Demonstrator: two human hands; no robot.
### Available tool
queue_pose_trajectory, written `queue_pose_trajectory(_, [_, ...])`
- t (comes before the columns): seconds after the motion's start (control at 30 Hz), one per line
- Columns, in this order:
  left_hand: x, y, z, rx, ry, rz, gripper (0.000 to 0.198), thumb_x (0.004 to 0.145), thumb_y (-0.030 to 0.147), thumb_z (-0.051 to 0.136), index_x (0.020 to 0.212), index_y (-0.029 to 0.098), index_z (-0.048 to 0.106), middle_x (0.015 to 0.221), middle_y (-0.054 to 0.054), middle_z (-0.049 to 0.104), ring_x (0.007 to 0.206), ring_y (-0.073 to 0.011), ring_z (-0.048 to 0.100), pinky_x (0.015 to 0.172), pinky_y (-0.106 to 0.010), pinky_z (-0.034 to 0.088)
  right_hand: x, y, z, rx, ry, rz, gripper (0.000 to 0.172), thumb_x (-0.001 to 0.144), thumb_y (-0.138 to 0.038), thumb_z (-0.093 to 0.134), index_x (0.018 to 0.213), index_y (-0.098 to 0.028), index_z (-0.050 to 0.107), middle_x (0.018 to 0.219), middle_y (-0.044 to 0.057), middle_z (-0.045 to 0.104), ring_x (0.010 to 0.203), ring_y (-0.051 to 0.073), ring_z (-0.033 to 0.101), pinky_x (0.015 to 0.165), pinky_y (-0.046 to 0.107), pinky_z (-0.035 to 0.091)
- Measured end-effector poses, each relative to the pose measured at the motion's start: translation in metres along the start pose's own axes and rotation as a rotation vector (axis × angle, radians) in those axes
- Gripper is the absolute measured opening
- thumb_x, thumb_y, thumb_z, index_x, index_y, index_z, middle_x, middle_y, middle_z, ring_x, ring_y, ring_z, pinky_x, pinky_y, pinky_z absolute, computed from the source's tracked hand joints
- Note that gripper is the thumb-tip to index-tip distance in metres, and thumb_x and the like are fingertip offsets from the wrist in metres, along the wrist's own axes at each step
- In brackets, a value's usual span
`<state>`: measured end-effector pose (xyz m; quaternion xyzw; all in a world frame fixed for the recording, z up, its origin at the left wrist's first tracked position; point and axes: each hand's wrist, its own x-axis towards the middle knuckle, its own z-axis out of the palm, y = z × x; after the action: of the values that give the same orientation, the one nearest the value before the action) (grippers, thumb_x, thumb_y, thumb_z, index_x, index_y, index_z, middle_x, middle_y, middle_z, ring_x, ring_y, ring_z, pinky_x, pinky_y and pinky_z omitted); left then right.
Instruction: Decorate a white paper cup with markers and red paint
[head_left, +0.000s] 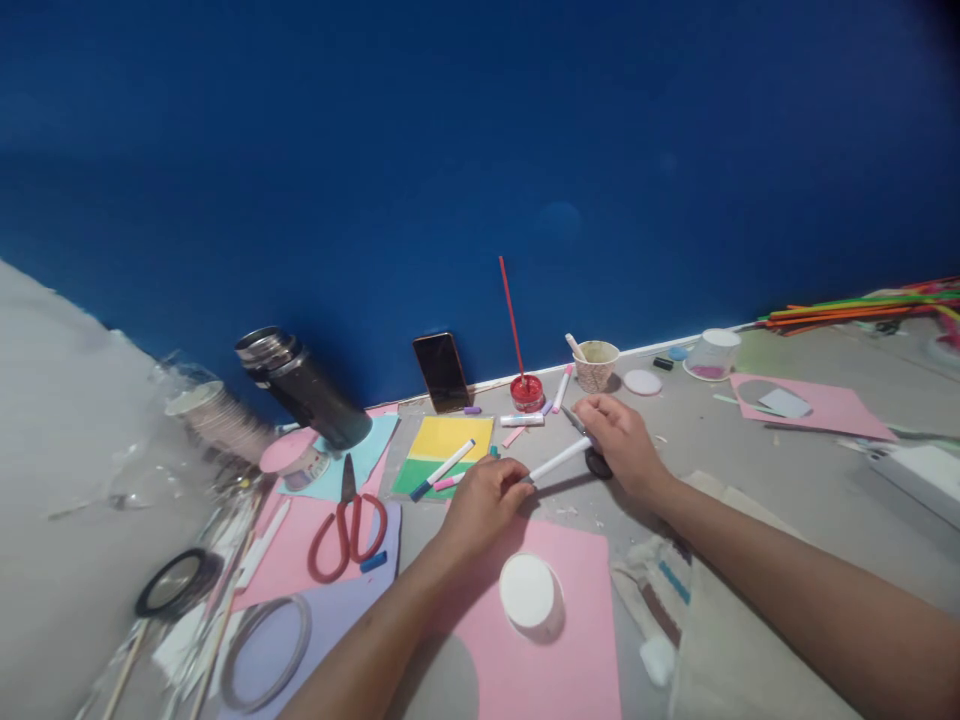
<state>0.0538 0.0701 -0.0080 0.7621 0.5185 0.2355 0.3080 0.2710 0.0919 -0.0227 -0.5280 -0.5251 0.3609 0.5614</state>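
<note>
A slim white stick (559, 460) slants between my two hands, above the grey table. My left hand (487, 500) pinches its lower left end between thumb and fingers. Closed fingers of my right hand (621, 440) meet its upper right end. Beside and under the right hand show a thin grey blade-like tip and a black rounded part (598, 463), perhaps small scissors; whether they are held I cannot tell. Below the hands, a white paper cup (527, 592) stands upside down on pink paper (577, 660). Markers (450, 466) lie on a yellow-green packet (469, 440) beside the left hand.
Red-handled scissors (349, 530), a dark flask (311, 385) and tape rolls (266, 650) are at left. A phone (441, 372) leans on the blue wall. Further right are a red tin (527, 395) with an upright stick, a patterned cup (598, 368) and a cloth (720, 620).
</note>
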Motion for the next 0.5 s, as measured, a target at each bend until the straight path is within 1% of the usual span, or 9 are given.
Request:
queue_pose_trajectory(0.1, [0.003, 0.000, -0.012, 0.132, 0.084, 0.111, 0.012, 0.087, 0.019, 0.066, 0.094, 0.020, 0.075, 0.100, -0.008, 0.076, 0.105, -0.0284, 0.065, 0.094, -0.044, 0.051, 0.008, 0.001, -0.007, -0.034, 0.065, 0.003, 0.037, 0.086, -0.057, 0.060, 0.075, -0.022, 0.060, 0.057, -0.005, 0.048, 0.053, 0.013, 0.040, 0.051, 0.027, 0.032])
queue_pose_trajectory(0.17, [-0.003, 0.006, -0.029, 0.130, 0.188, 0.184, 0.015, 0.089, 0.018, 0.066, 0.102, 0.020, 0.074, 0.106, -0.007, 0.077, 0.106, -0.0262, 0.067, 0.095, -0.042, 0.053, 0.007, 0.000, -0.006, -0.058, 0.041, -0.010, 0.036, 0.083, -0.055, 0.064, 0.072, -0.021, 0.061, 0.057, -0.004, 0.050, 0.054, 0.014, 0.042, 0.052, 0.028, 0.033])
queue_pose_trajectory(0.23, [-0.022, 0.016, -0.047, 0.127, 0.281, 0.275, 0.014, 0.098, 0.018, 0.059, 0.097, 0.022, 0.072, 0.099, -0.005, 0.077, 0.094, -0.0213, 0.070, 0.084, -0.036, 0.056, 0.003, -0.003, -0.003, -0.081, -0.008, -0.024, 0.034, 0.081, -0.053, 0.066, 0.069, -0.021, 0.062, 0.057, -0.003, 0.051, 0.055, 0.014, 0.043, 0.054, 0.028, 0.034])
queue_pose_trajectory(0.27, [-0.036, 0.021, -0.052, 0.158, 0.396, 0.359, 0.014, 0.099, 0.017, 0.058, 0.097, 0.022, 0.070, 0.096, -0.004, 0.076, 0.090, -0.0199, 0.070, 0.081, -0.035, 0.056, 0.001, -0.004, -0.002, -0.091, -0.028, -0.029, 0.033, 0.081, -0.052, 0.067, 0.068, -0.021, 0.061, 0.056, -0.003, 0.052, 0.054, 0.014, 0.044, 0.055, 0.029, 0.035])
queue_pose_trajectory(0.33, [-0.071, 0.028, -0.053, 0.278, 0.592, 0.557, 0.019, 0.097, 0.010, 0.060, 0.109, 0.022, 0.068, 0.099, -0.006, 0.074, 0.098, -0.0216, 0.070, 0.090, -0.038, 0.057, -0.002, -0.006, -0.001, -0.111, -0.053, -0.031, 0.031, 0.080, -0.049, 0.067, 0.067, -0.022, 0.061, 0.056, -0.003, 0.052, 0.054, 0.014, 0.045, 0.056, 0.029, 0.035])
queue_pose_trajectory(0.37, [-0.089, 0.030, -0.049, 0.329, 0.589, 0.630, 0.026, 0.095, 0.009, 0.061, 0.117, 0.022, 0.066, 0.104, -0.008, 0.074, 0.105, -0.0233, 0.070, 0.094, -0.041, 0.057, -0.003, -0.007, -0.001, -0.120, -0.058, -0.028, 0.029, 0.080, -0.047, 0.067, 0.067, -0.022, 0.062, 0.056, -0.003, 0.052, 0.055, 0.014, 0.045, 0.056, 0.029, 0.036])
queue_pose_trajectory(0.4, [-0.107, 0.030, -0.041, 0.364, 0.533, 0.673, 0.031, 0.096, 0.010, 0.060, 0.124, 0.022, 0.064, 0.109, -0.009, 0.075, 0.111, -0.0249, 0.070, 0.098, -0.042, 0.057, -0.003, -0.007, -0.001, -0.127, -0.060, -0.023, 0.029, 0.081, -0.047, 0.066, 0.068, -0.022, 0.061, 0.056, -0.003, 0.052, 0.054, 0.014, 0.045, 0.056, 0.029, 0.036])
queue_pose_trajectory(0.47, [-0.134, 0.026, -0.022, 0.422, 0.353, 0.724, 0.041, 0.098, 0.018, 0.062, 0.138, 0.019, 0.057, 0.120, -0.014, 0.075, 0.124, -0.0283, 0.068, 0.106, -0.045, 0.054, -0.003, -0.005, -0.001, -0.136, -0.069, -0.011, 0.027, 0.083, -0.046, 0.064, 0.071, -0.022, 0.062, 0.056, -0.004, 0.052, 0.054, 0.014, 0.046, 0.056, 0.029, 0.037])
queue_pose_trajectory(0.5, [-0.143, 0.022, -0.011, 0.459, 0.269, 0.690, 0.051, 0.098, 0.023, 0.065, 0.146, 0.017, 0.050, 0.128, -0.017, 0.073, 0.133, -0.0305, 0.064, 0.113, -0.048, 0.050, -0.004, -0.004, 0.000, -0.139, -0.078, -0.008, 0.027, 0.083, -0.046, 0.064, 0.071, -0.022, 0.062, 0.055, -0.004, 0.053, 0.054, 0.014, 0.046, 0.056, 0.029, 0.038])
